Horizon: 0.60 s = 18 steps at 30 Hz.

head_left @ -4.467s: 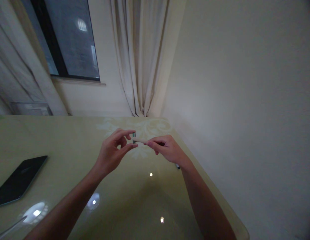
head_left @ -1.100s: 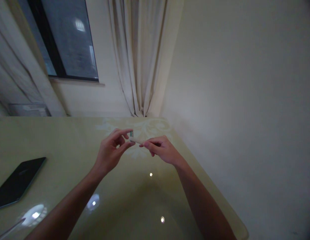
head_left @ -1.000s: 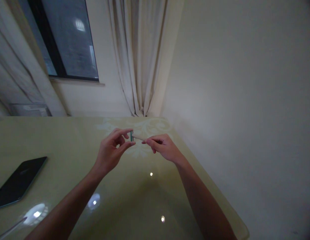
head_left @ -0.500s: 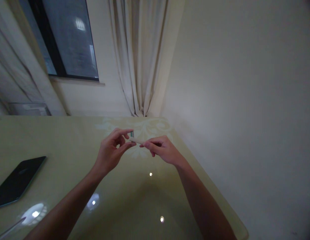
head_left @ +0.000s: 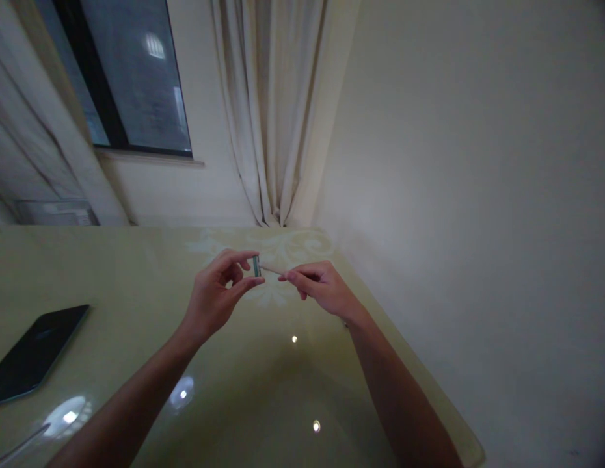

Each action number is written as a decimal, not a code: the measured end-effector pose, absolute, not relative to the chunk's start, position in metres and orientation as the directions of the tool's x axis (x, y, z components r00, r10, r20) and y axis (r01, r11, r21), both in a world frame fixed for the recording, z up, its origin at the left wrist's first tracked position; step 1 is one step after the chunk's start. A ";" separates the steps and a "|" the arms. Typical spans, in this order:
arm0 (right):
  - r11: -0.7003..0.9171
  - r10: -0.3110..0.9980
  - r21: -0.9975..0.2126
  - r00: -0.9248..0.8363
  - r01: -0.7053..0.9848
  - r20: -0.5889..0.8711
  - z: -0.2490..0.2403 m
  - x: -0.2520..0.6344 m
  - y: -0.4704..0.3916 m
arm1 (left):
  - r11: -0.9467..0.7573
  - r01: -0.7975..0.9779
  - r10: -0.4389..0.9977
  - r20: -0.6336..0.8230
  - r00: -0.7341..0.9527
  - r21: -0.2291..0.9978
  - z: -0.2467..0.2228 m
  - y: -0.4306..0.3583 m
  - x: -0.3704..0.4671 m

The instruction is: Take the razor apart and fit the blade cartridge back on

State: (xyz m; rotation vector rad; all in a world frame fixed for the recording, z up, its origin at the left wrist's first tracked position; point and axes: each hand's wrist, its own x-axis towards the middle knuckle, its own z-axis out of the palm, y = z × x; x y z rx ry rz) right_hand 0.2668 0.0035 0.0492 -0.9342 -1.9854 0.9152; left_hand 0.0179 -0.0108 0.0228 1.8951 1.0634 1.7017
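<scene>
Between the thumb and index finger of my left hand is a small narrow razor head, dark with a green strip, gripped by its two ends and standing upright. My right hand pinches a slim pale razor handle near its right end. The handle's left tip points at the middle of the razor head; whether the two are joined I cannot tell. Both hands are raised over the glossy table.
A dark flat tablet-like device lies at the left of the table. A thin stick-like thing shows at the lower left corner. Beyond the table's far edge hang curtains beside a window; a plain wall borders the right side.
The razor handle's tip has risen from near my left thumb to the middle of the razor head, which now shows more fully. My right hand has shifted slightly right and up.
</scene>
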 end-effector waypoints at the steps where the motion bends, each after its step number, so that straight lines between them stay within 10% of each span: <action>1: 0.477 0.826 -0.830 -0.470 0.287 0.312 0.049 0.267 0.003 | -0.643 0.278 0.740 0.673 -0.018 0.714 0.023 -0.011 0.018; 18: 0.472 0.845 -0.828 -0.423 0.302 0.327 0.049 0.268 0.003 | -0.672 0.269 0.716 0.698 -0.001 0.690 0.021 -0.012 0.019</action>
